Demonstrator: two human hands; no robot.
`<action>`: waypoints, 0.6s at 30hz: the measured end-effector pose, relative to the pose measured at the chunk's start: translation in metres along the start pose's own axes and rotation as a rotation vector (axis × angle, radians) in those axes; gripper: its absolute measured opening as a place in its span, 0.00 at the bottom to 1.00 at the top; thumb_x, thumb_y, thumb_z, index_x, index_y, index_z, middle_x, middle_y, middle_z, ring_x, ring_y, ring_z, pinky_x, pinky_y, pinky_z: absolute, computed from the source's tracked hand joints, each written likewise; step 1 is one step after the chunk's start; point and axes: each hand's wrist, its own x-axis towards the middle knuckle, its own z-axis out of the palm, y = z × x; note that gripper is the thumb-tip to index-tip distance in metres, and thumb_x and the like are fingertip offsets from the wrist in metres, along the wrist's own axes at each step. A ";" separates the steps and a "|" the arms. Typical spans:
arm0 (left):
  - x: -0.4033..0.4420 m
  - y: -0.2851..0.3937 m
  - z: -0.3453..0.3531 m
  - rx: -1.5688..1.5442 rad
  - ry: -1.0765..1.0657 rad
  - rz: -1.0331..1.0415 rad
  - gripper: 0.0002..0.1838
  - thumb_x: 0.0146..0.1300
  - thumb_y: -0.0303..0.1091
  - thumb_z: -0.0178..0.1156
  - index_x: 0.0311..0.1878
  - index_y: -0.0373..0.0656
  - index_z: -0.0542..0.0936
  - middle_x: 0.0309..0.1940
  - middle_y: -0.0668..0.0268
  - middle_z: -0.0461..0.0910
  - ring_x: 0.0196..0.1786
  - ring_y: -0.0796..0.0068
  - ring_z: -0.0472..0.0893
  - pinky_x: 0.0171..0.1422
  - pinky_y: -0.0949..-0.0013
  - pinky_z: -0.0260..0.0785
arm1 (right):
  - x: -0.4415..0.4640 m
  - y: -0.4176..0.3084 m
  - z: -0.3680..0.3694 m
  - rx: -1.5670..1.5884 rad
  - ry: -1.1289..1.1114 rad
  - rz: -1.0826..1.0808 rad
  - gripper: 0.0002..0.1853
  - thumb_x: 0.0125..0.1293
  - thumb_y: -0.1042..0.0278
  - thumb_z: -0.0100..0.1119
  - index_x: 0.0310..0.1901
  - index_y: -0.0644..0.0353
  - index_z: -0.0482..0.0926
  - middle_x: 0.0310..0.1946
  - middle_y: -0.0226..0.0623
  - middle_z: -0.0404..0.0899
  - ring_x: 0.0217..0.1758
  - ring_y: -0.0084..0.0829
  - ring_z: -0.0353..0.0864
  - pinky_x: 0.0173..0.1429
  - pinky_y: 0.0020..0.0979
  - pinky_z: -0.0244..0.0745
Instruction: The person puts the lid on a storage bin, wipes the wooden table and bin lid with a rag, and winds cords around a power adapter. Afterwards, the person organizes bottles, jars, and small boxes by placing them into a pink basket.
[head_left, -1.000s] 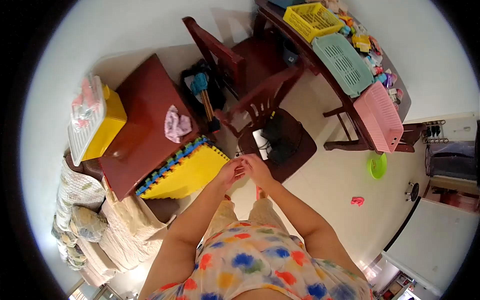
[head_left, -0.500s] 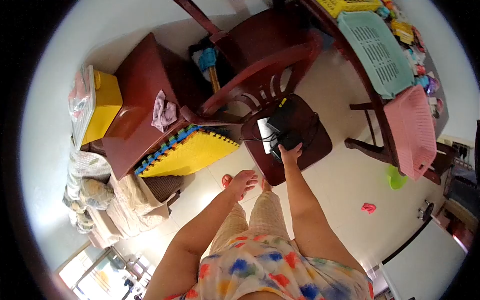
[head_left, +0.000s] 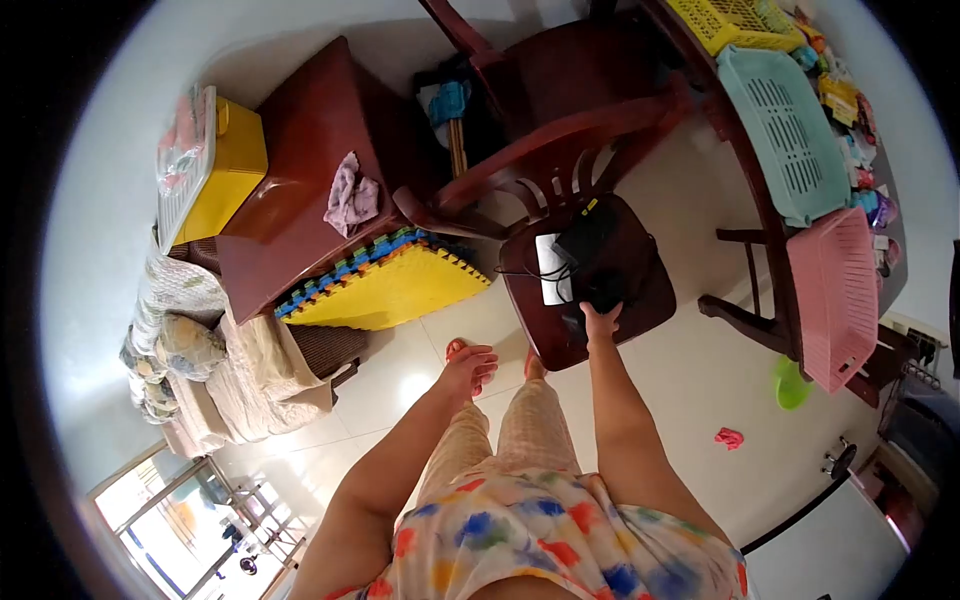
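My right hand [head_left: 601, 322] reaches onto the seat of a dark wooden chair [head_left: 645, 285], its fingers closed on a black item [head_left: 602, 285] with cables. A black box with a yellow mark [head_left: 588, 232] and a white flat object [head_left: 552, 268] lie beside it on the seat. My left hand [head_left: 470, 370] hangs over the floor in front of the chair, fingers apart and holding nothing.
Left of the chair stand yellow foam mats [head_left: 390, 290], a red-brown cabinet [head_left: 290, 190] with a cloth [head_left: 350, 197], and a yellow bin [head_left: 235, 165]. A table at right bears green [head_left: 790, 140] and pink [head_left: 835, 295] baskets. A pink cloth [head_left: 729, 438] lies on the floor.
My hands were together a second ago; they have since parted. My right hand has reached to the black item on the chair and closed on it. The view has shifted.
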 end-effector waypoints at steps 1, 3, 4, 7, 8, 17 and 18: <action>-0.004 0.003 0.005 0.010 -0.016 0.009 0.17 0.66 0.34 0.54 0.57 0.43 0.71 0.49 0.64 0.78 0.48 0.74 0.77 0.46 0.72 0.69 | 0.003 0.012 -0.006 0.018 0.013 -0.060 0.61 0.46 0.53 0.73 0.75 0.42 0.38 0.72 0.56 0.45 0.64 0.55 0.67 0.62 0.48 0.70; -0.014 0.010 0.015 0.034 -0.039 0.025 0.15 0.66 0.32 0.53 0.56 0.43 0.72 0.48 0.64 0.78 0.47 0.74 0.78 0.50 0.71 0.70 | 0.009 0.036 -0.024 0.087 -0.036 -0.221 0.60 0.46 0.55 0.72 0.75 0.47 0.39 0.70 0.54 0.51 0.65 0.49 0.66 0.63 0.45 0.68; -0.019 0.013 0.018 0.049 -0.051 0.032 0.14 0.67 0.31 0.53 0.55 0.44 0.73 0.47 0.65 0.79 0.47 0.74 0.79 0.52 0.70 0.71 | 0.002 0.043 -0.035 0.124 -0.058 -0.301 0.59 0.47 0.56 0.72 0.75 0.50 0.40 0.69 0.53 0.54 0.66 0.46 0.65 0.64 0.43 0.68; -0.026 0.020 0.021 0.136 -0.108 0.044 0.16 0.66 0.32 0.53 0.57 0.43 0.71 0.49 0.64 0.78 0.49 0.73 0.78 0.54 0.70 0.70 | -0.042 0.050 -0.074 0.338 -0.206 -0.359 0.58 0.48 0.59 0.71 0.75 0.52 0.40 0.69 0.50 0.54 0.69 0.44 0.60 0.69 0.41 0.61; -0.032 0.024 0.022 0.154 -0.132 0.052 0.17 0.66 0.32 0.54 0.57 0.43 0.71 0.49 0.64 0.78 0.49 0.73 0.78 0.54 0.70 0.70 | -0.064 0.049 -0.088 0.362 -0.231 -0.360 0.58 0.48 0.60 0.71 0.75 0.50 0.40 0.71 0.51 0.51 0.71 0.46 0.58 0.70 0.42 0.59; -0.086 0.051 -0.010 0.186 -0.319 0.183 0.18 0.66 0.33 0.54 0.59 0.43 0.71 0.49 0.65 0.77 0.50 0.72 0.77 0.56 0.69 0.69 | -0.216 0.064 -0.154 0.670 -0.086 -0.660 0.53 0.53 0.60 0.68 0.74 0.56 0.42 0.70 0.44 0.54 0.70 0.39 0.59 0.71 0.36 0.55; -0.093 0.052 -0.019 0.173 -0.324 0.196 0.18 0.66 0.33 0.54 0.59 0.43 0.70 0.49 0.65 0.77 0.50 0.71 0.77 0.56 0.69 0.69 | -0.227 0.066 -0.159 0.718 -0.058 -0.709 0.53 0.53 0.61 0.68 0.74 0.56 0.42 0.70 0.44 0.54 0.70 0.39 0.59 0.72 0.36 0.54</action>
